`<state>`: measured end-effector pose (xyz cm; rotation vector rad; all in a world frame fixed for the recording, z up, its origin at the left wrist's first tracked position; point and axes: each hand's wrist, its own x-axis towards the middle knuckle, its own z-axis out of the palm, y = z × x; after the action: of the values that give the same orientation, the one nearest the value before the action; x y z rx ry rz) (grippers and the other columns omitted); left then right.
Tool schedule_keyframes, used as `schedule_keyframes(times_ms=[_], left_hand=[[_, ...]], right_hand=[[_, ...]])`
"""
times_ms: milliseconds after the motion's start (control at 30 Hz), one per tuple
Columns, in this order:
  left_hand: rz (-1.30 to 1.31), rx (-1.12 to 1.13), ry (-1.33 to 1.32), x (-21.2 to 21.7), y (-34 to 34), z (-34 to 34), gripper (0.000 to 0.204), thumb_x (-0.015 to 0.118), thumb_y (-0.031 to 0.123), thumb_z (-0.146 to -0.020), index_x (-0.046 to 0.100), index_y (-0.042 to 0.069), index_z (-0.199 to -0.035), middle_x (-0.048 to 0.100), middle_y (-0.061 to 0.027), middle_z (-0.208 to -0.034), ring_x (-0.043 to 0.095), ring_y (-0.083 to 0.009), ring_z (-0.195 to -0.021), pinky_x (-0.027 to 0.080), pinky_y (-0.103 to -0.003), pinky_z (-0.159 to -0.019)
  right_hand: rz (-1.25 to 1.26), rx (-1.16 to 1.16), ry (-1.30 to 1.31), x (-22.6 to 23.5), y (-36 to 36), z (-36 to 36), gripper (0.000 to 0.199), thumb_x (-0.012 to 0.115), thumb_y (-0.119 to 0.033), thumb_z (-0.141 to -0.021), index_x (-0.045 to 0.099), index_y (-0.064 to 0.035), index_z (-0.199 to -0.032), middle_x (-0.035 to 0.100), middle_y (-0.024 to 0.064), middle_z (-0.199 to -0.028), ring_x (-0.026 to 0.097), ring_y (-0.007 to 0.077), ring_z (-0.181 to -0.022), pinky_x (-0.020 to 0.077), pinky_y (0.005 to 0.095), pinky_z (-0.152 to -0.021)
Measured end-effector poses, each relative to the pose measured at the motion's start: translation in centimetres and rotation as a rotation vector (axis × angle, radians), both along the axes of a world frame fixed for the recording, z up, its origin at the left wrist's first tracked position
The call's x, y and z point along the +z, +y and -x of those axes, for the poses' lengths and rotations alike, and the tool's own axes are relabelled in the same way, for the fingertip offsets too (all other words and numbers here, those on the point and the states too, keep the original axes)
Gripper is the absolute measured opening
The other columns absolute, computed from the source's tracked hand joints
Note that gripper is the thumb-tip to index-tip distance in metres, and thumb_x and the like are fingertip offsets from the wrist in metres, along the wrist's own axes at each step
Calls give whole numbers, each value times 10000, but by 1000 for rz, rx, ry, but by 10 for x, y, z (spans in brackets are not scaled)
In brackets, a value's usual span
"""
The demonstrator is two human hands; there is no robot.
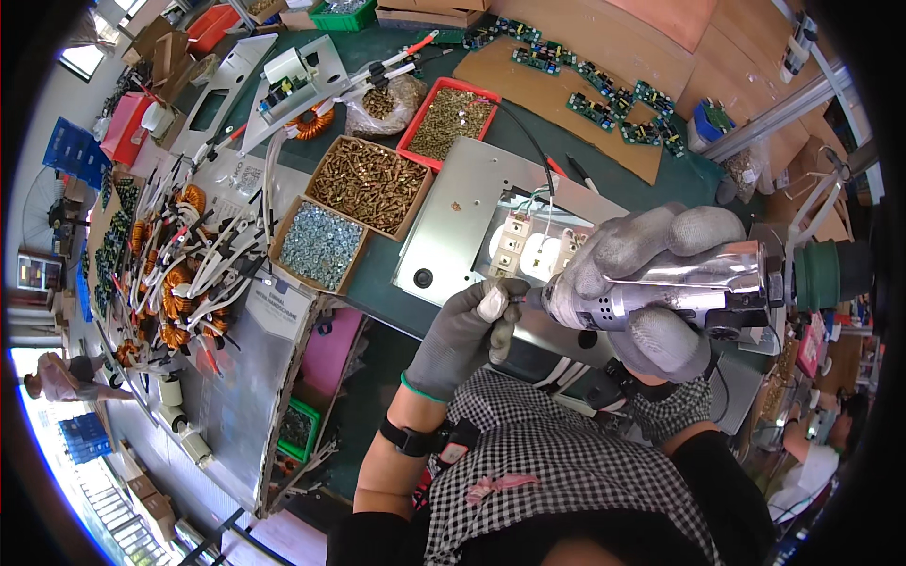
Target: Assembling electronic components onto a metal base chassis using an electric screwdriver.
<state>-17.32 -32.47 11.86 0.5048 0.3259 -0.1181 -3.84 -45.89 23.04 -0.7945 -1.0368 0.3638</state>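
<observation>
My right hand (642,243), in a grey glove, wraps round a silver power screwdriver (694,291) held sideways, its nose to the left. My gloved left hand (458,332) is closed in a pinch right at the driver's tip; what small piece sits between the fingers is too small to make out. Beneath both hands lies a grey sheet-metal panel (451,224). Set in its cut-out are pale terminal blocks (512,242) and white round parts, partly covered by the driver and my right hand.
Left of the panel stand a box of brass-coloured screws (368,181), a box of silvery nuts (321,247) and a red tray (451,121) of small fasteners. Circuit boards (590,108) lie on cardboard behind. Wired copper coils (176,292) pile up at left. People are in the background.
</observation>
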Motion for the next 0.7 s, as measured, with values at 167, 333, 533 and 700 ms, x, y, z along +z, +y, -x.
schedule_keyframes(times_ms=[167, 333, 533, 700], left_hand=[[127, -44, -48, -8, 2, 6, 510, 615, 446, -899, 557, -12, -1115, 534, -13, -773, 408, -65, -497, 330, -215, -404], [-216, -384, -91, -35, 1, 39, 653, 483, 564, -929, 539, -26, -1203, 637, -84, -906, 616, -132, -664, 531, -260, -577], [-1208, 90, -43, -117, -11, 30, 471, 573, 356, -924, 528, 5, -1234, 650, -124, -1078, 646, -308, -899, 533, -381, -791], [-1656, 106, -102, -167, -11, 4, 387, 613, 144, -849, 557, 25, -1213, 629, -159, -1139, 588, -358, -1084, 478, -405, -933]], right_hand=[[-116, 35, 83, -4, 6, 2, 505, 678, -46, -818, 422, -55, -1253, 595, 208, -1060, 649, 280, -905, 592, 389, -680], [-59, -32, 212, -7, 5, 12, 502, 654, 39, -796, 417, -57, -1228, 610, 205, -1037, 644, 251, -855, 582, 380, -671], [17, -169, 133, -15, 9, 9, 513, 602, 107, -732, 418, -46, -1185, 615, 205, -1000, 642, 250, -833, 578, 385, -676], [33, -185, 87, -25, 18, 9, 522, 561, 133, -703, 423, -35, -1177, 624, 197, -989, 652, 243, -828, 577, 379, -713]])
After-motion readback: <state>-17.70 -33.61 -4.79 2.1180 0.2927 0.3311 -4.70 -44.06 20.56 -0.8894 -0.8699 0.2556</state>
